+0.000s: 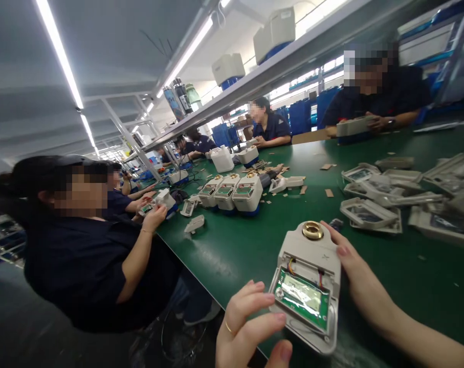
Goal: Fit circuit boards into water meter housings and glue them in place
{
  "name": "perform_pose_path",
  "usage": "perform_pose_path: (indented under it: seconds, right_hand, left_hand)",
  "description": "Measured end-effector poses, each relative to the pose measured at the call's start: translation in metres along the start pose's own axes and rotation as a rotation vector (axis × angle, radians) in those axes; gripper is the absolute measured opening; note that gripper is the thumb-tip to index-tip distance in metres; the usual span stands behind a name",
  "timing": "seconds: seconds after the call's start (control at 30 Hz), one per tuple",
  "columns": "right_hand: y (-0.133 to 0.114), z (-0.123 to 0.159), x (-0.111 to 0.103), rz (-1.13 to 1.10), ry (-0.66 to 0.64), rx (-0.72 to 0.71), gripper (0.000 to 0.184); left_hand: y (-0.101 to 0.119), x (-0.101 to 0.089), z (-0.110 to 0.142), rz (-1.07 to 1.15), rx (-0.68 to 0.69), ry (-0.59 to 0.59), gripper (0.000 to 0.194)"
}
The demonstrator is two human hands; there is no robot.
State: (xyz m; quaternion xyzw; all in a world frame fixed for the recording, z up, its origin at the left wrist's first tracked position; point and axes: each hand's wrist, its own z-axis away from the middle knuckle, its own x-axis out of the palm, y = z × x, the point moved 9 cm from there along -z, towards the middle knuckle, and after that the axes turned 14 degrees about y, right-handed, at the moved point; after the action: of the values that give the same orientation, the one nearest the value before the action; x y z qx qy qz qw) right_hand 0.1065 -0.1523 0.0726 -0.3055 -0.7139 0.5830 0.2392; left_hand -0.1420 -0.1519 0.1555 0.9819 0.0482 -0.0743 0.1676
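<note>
A white water meter (307, 286) with a brass fitting on top and an uncovered green circuit board lies on the green table (232, 250) near its front edge. My left hand (247, 327), a ring on one finger, curls its fingers against the meter's near left corner. My right hand (356, 273) presses its fingers along the meter's right side, so both hands grip it.
A pile of white meter covers (370, 212) lies to the right. Three assembled meters (232, 191) stand in a row mid-table among cardboard scraps. Several co-workers in dark shirts sit along both sides. A shelf (278, 69) runs overhead with boxes and bottles.
</note>
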Motion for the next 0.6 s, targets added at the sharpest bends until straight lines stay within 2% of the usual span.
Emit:
perform_pose_path:
  seconds: [0.07, 0.13, 0.23, 0.3, 0.37, 0.47, 0.6]
  right_hand:
    - [-0.005, 0.002, 0.001, -0.047, 0.003, 0.033, 0.061]
    - [-0.009, 0.001, 0.002, -0.025, 0.012, 0.010, 0.062]
    - [-0.012, 0.001, -0.004, 0.006, 0.045, -0.008, 0.055]
    - [-0.019, 0.003, -0.012, 0.032, 0.098, -0.056, 0.049]
    - [-0.039, 0.009, -0.021, 0.077, 0.148, -0.202, 0.042]
    - [-0.078, 0.029, -0.022, 0.128, 0.140, -0.493, 0.027]
    - [-0.104, 0.048, -0.020, 0.144, 0.101, -0.632, 0.025]
  left_hand:
    - [0.018, 0.006, -0.014, -0.057, 0.109, 0.002, 0.013]
    - [0.028, 0.018, -0.021, -0.082, 0.171, -0.079, 0.015]
    - [0.034, 0.027, -0.023, -0.075, 0.224, -0.157, 0.011]
    - [0.034, 0.028, -0.022, -0.063, 0.232, -0.163, 0.009]
    - [0.033, 0.028, -0.021, -0.056, 0.234, -0.149, 0.009]
    - [0.033, 0.028, -0.020, -0.046, 0.216, -0.131, 0.013]
    - [0.036, 0.031, -0.025, -0.082, 0.214, -0.153, 0.018]
